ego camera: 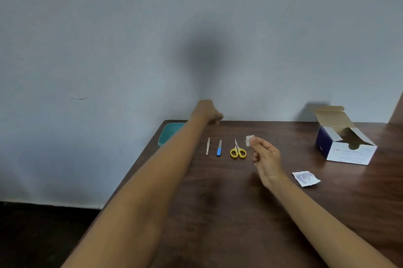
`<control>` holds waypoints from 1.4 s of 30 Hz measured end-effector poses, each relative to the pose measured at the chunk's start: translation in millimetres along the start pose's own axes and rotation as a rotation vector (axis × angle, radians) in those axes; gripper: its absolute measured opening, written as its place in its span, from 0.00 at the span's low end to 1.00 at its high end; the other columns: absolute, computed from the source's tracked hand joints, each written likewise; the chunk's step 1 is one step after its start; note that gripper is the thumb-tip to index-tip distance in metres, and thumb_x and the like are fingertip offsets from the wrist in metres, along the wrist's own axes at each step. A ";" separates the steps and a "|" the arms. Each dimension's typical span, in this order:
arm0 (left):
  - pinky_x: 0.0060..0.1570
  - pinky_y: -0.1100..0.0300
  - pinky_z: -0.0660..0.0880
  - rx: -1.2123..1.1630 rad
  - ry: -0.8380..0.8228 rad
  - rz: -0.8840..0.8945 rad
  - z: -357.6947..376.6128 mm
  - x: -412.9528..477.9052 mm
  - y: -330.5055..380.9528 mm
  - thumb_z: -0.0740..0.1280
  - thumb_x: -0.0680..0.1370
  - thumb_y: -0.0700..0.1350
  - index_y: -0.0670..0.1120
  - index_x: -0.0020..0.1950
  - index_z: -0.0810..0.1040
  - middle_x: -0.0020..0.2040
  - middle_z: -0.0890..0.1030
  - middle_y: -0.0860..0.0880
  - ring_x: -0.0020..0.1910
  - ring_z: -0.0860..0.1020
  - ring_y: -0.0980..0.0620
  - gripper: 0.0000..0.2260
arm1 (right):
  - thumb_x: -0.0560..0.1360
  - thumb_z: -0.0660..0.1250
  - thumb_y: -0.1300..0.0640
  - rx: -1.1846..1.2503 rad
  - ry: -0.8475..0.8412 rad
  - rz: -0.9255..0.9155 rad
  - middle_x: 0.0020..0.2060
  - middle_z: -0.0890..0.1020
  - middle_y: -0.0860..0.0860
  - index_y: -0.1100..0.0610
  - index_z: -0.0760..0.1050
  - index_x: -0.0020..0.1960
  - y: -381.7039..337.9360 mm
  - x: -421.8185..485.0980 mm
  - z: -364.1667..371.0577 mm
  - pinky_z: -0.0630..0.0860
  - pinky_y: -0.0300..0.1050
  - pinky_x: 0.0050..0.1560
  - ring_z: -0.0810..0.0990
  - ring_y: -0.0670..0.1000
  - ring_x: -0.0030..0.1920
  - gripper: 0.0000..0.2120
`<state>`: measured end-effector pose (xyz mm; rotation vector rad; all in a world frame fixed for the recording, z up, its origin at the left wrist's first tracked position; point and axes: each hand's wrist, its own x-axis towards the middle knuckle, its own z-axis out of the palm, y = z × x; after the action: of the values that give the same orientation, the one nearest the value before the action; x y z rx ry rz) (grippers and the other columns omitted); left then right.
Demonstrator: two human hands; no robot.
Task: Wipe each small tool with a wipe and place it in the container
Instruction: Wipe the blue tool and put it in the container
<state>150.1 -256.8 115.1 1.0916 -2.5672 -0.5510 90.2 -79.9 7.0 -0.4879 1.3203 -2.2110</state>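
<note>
Three small tools lie in a row on the dark wooden table (239, 202): metal tweezers (207, 146), a blue-handled nail file (219, 148) and yellow-handled scissors (237, 150). My right hand (267, 160) hovers just right of the scissors and pinches a small white wipe (250, 140) between thumb and fingers. My left hand (208, 112) reaches far out over the table's back edge, fingers curled; whether it holds anything is hidden. A teal container (169, 132) sits at the back left corner, partly covered by my left forearm.
An opened white and blue cardboard box (346, 141) of wipes stands at the back right. A torn white wipe packet (305, 178) lies in front of it. A pale wall rises behind the table; the table's left edge drops to a dark floor.
</note>
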 end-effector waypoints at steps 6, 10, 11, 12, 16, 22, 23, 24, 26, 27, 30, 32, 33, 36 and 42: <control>0.45 0.56 0.75 0.016 -0.131 0.035 69.9 -25.8 30.7 0.69 0.74 0.50 0.42 0.45 0.77 0.47 0.80 0.44 0.46 0.80 0.45 0.11 | 0.75 0.70 0.59 0.024 0.157 -0.031 0.30 0.76 0.46 0.53 0.80 0.45 -12.7 11.4 -27.7 0.64 0.33 0.26 0.66 0.42 0.27 0.02; 0.48 0.54 0.73 0.075 -0.089 0.050 100.1 -37.0 53.3 0.65 0.78 0.50 0.39 0.61 0.74 0.60 0.74 0.41 0.57 0.78 0.41 0.18 | 0.74 0.70 0.58 0.044 0.204 -0.011 0.31 0.75 0.46 0.52 0.79 0.46 -10.0 10.7 -42.1 0.61 0.35 0.27 0.65 0.43 0.28 0.01; 0.50 0.55 0.73 0.107 -0.080 0.053 106.2 -39.5 58.1 0.64 0.78 0.50 0.39 0.63 0.74 0.62 0.74 0.42 0.58 0.77 0.41 0.18 | 0.74 0.70 0.58 0.066 0.209 0.002 0.32 0.76 0.46 0.53 0.79 0.46 -8.9 10.0 -44.6 0.61 0.35 0.27 0.65 0.43 0.28 0.02; 0.51 0.55 0.72 0.140 -0.074 0.059 112.1 -41.4 62.1 0.63 0.79 0.50 0.40 0.64 0.74 0.62 0.74 0.42 0.59 0.76 0.42 0.19 | 0.74 0.70 0.59 0.094 0.210 0.013 0.33 0.77 0.45 0.54 0.79 0.46 -8.2 9.5 -46.7 0.62 0.34 0.27 0.65 0.43 0.29 0.02; 0.48 0.58 0.70 0.270 -0.074 0.062 131.1 -45.9 73.1 0.63 0.80 0.50 0.41 0.64 0.73 0.61 0.76 0.44 0.58 0.77 0.45 0.18 | 0.74 0.70 0.60 0.141 0.198 0.035 0.33 0.77 0.46 0.57 0.79 0.49 -6.5 9.8 -52.5 0.64 0.35 0.28 0.66 0.43 0.29 0.04; 0.43 0.60 0.67 0.411 -0.086 0.033 142.9 -48.5 79.5 0.61 0.81 0.39 0.41 0.65 0.73 0.60 0.77 0.45 0.58 0.77 0.48 0.13 | 0.74 0.70 0.61 0.187 0.220 0.048 0.32 0.73 0.49 0.58 0.78 0.46 -2.7 14.7 -56.3 0.64 0.34 0.26 0.65 0.43 0.29 0.02; 0.44 0.59 0.68 0.414 -0.093 0.038 142.9 -48.6 80.1 0.61 0.80 0.39 0.41 0.65 0.73 0.61 0.77 0.45 0.58 0.77 0.48 0.13 | 0.74 0.70 0.62 0.198 0.220 0.052 0.32 0.73 0.49 0.58 0.78 0.47 -2.6 14.9 -56.9 0.64 0.34 0.26 0.65 0.44 0.29 0.02; 0.45 0.59 0.68 0.417 -0.102 0.045 142.0 -49.8 80.7 0.61 0.80 0.39 0.40 0.65 0.72 0.61 0.77 0.44 0.59 0.77 0.47 0.14 | 0.74 0.69 0.62 0.206 0.220 0.056 0.32 0.74 0.49 0.58 0.78 0.47 -2.5 15.0 -57.6 0.64 0.34 0.27 0.65 0.44 0.29 0.02; 0.48 0.59 0.70 0.416 -0.114 0.066 139.2 -52.8 81.2 0.60 0.80 0.39 0.40 0.66 0.72 0.62 0.76 0.44 0.60 0.77 0.46 0.14 | 0.74 0.69 0.62 0.226 0.223 0.062 0.33 0.74 0.49 0.59 0.78 0.47 -3.0 14.7 -58.6 0.65 0.34 0.27 0.65 0.43 0.29 0.02; 0.49 0.58 0.71 0.416 -0.124 0.078 138.5 -54.3 80.6 0.60 0.80 0.38 0.39 0.66 0.72 0.62 0.76 0.43 0.60 0.76 0.45 0.14 | 0.74 0.69 0.63 0.233 0.224 0.063 0.33 0.75 0.49 0.59 0.77 0.47 -3.2 14.4 -59.0 0.65 0.34 0.26 0.65 0.43 0.29 0.02; 0.52 0.56 0.72 0.410 -0.147 0.107 134.9 -62.6 76.3 0.58 0.81 0.37 0.39 0.66 0.72 0.63 0.75 0.42 0.61 0.76 0.44 0.14 | 0.74 0.69 0.63 0.241 0.223 0.071 0.33 0.74 0.50 0.59 0.78 0.46 -3.6 14.4 -59.1 0.64 0.34 0.26 0.65 0.43 0.29 0.01; 0.48 0.55 0.71 0.349 -0.140 0.095 130.5 -67.9 71.4 0.57 0.81 0.37 0.38 0.65 0.72 0.63 0.75 0.42 0.60 0.76 0.44 0.14 | 0.74 0.69 0.63 0.249 0.215 0.086 0.32 0.73 0.50 0.58 0.78 0.45 -4.8 14.2 -58.4 0.64 0.34 0.26 0.65 0.42 0.27 0.01; 0.47 0.55 0.71 0.286 -0.130 0.076 127.7 -70.1 68.7 0.56 0.81 0.37 0.38 0.64 0.73 0.61 0.76 0.42 0.58 0.77 0.44 0.14 | 0.74 0.69 0.63 0.256 0.212 0.098 0.33 0.74 0.50 0.58 0.78 0.45 -5.9 13.8 -58.2 0.64 0.34 0.26 0.65 0.42 0.26 0.01; 0.50 0.53 0.75 -0.006 -0.084 0.034 117.1 -85.8 61.8 0.56 0.82 0.41 0.37 0.59 0.73 0.56 0.79 0.41 0.53 0.79 0.44 0.12 | 0.73 0.70 0.62 0.272 0.212 0.149 0.35 0.77 0.49 0.59 0.78 0.48 -12.2 8.6 -58.6 0.63 0.36 0.27 0.66 0.42 0.27 0.04; 0.37 0.73 0.68 -0.395 0.017 0.178 102.5 -142.9 46.5 0.59 0.82 0.44 0.45 0.50 0.74 0.41 0.81 0.53 0.38 0.75 0.62 0.06 | 0.73 0.70 0.61 0.319 0.163 0.229 0.34 0.77 0.48 0.60 0.78 0.51 -22.8 -11.7 -66.1 0.62 0.37 0.32 0.65 0.42 0.28 0.08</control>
<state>174.6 -98.6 28.7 0.7229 -2.3672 -0.9443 58.0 -17.6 -3.8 -0.0359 1.0133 -2.2433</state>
